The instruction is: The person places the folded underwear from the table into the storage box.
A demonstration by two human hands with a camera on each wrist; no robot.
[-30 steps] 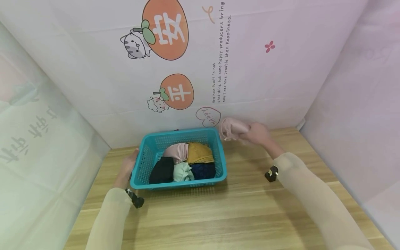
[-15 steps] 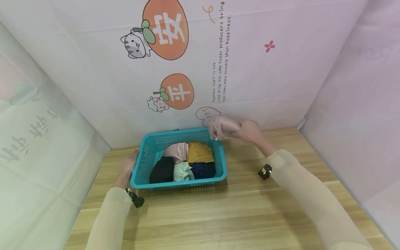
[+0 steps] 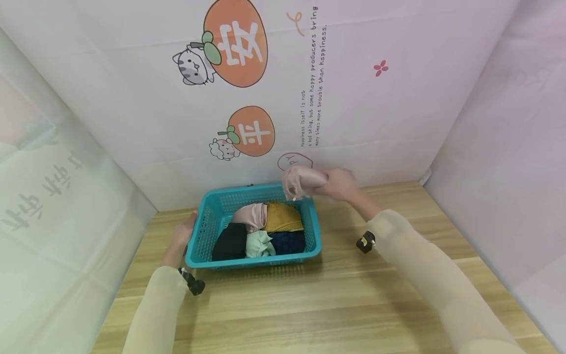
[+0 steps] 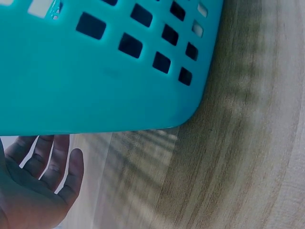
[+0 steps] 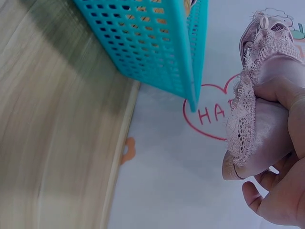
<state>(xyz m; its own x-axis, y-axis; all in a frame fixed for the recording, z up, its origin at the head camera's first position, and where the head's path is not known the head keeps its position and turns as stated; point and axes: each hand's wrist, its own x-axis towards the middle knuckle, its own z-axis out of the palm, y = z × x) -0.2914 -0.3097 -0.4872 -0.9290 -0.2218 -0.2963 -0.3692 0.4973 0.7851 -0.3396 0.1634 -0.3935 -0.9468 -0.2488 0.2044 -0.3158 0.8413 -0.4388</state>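
A pale pink lace-trimmed undergarment (image 3: 304, 179), folded into a curved bundle, is held in my right hand (image 3: 341, 185) above the basket's back right corner. In the right wrist view the thumb lies over the smooth cloth (image 5: 269, 129) and the fingers curl beneath. My left hand (image 3: 181, 233) is at the left wall of the teal basket (image 3: 256, 264). Its fingers (image 4: 59, 157) are relaxed and extended, fingertips right at the basket's edge in the left wrist view. Inside the basket lie folded cloths: pink (image 3: 250, 216), mustard (image 3: 283, 217), black (image 3: 230, 242), mint (image 3: 259, 244) and navy (image 3: 288, 242).
The basket stands on a wood-grain table (image 3: 283, 309), close to a printed white backdrop (image 3: 353, 108). Pale side sheets (image 3: 508, 162) enclose the table left and right. A small black camera is strapped to each wrist.
My right hand has carried the pink undergarment leftward, from beside the basket to over its back right corner. The left hand and the basket have stayed in place.
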